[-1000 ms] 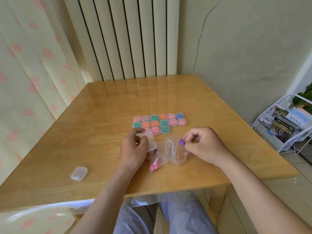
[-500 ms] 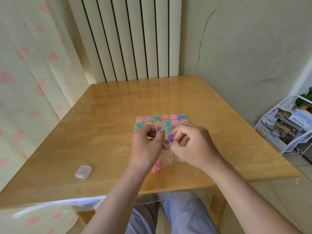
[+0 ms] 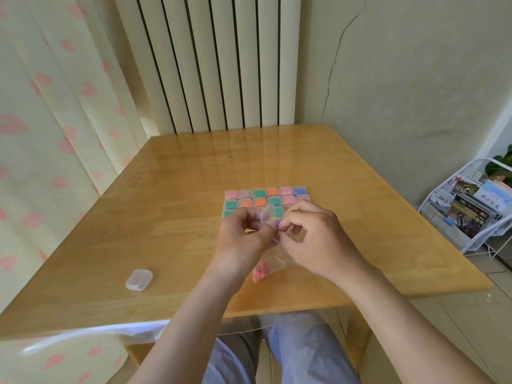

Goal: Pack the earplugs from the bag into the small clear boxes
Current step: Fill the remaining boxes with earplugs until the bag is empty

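Leftmost, a curtain (image 3: 41, 134) printed with pink hearts hangs along the frame's edge. On the wooden table (image 3: 166, 217), toward the lower left, a lone shut box (image 3: 138, 279) of clear plastic lies by itself, well apart from everything else. Near the centre, the left hand (image 3: 241, 245) has its fingers curled round an open clear box (image 3: 264, 214), whose lid stands up. Just right of it, a purple earplug (image 3: 277, 224) sits at the box's edge, pinched between thumb and forefinger of the right hand (image 3: 318, 242); the other fingers of that hand are bent. Below and between the two hands the clear bag (image 3: 273, 261) rests on the table, with pink earplugs (image 3: 259, 271) showing in its lower corner. Just above the hands, the filled boxes (image 3: 260, 200) lie in tight rows, holding pink, green, orange and blue. At the far right, a white wire rack (image 3: 465, 212) of magazines stands on the floor.
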Tool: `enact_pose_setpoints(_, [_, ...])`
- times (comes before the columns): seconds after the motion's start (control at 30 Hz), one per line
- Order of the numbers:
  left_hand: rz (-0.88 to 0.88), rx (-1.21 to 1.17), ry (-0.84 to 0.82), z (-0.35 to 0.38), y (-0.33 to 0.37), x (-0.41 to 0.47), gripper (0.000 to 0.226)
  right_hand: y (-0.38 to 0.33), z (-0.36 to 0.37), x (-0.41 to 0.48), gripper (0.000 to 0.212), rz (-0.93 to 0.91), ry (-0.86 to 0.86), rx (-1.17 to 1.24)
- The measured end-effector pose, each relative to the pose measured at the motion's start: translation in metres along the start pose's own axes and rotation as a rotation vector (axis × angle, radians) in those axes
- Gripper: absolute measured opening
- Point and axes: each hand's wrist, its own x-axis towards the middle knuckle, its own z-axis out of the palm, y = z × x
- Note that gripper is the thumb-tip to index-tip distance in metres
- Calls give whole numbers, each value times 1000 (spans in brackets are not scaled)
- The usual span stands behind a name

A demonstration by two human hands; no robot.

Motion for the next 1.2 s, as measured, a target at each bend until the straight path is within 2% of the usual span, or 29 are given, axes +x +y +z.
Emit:
enact_pose_setpoints(0.13, [-21,-6,111,-11,-1,10,23,2,-9,-1,15,107,94,99])
enact_pose_setpoints(0.2, [-41,-16,150,-18,-2,14,17,8,-16,-2,21,194,133,86])
enact_pose_setpoints(0.37, [-98,-11,208,-28,-12,19,11,22,-19,-10,28,340,22,-17])
enact_pose_setpoints(0.47, [-127,0,211,-26,-19,20,11,23,-15,-11,29,417,24,4])
enact_pose_setpoints(0.7, [-184,-34,163,-23,-22,19,13,22,2,-5,31,584,-6,286])
enact_pose_setpoints(0.9, [-234,-153,158,-22,-22,19,15,14,17,-1,16,578,-90,305])
enact_pose_setpoints(1.0, [-240,-173,163,-23,-24,20,17,11,20,2,42,542,-182,256])
enact_pose_setpoints(1.07, [-243,-191,166,-23,-25,20,19,12,21,3,48,569,-236,252])
enact_pose_setpoints(1.2, [-242,-210,180,-23,-27,22,17,14,22,6,23,580,-308,192])
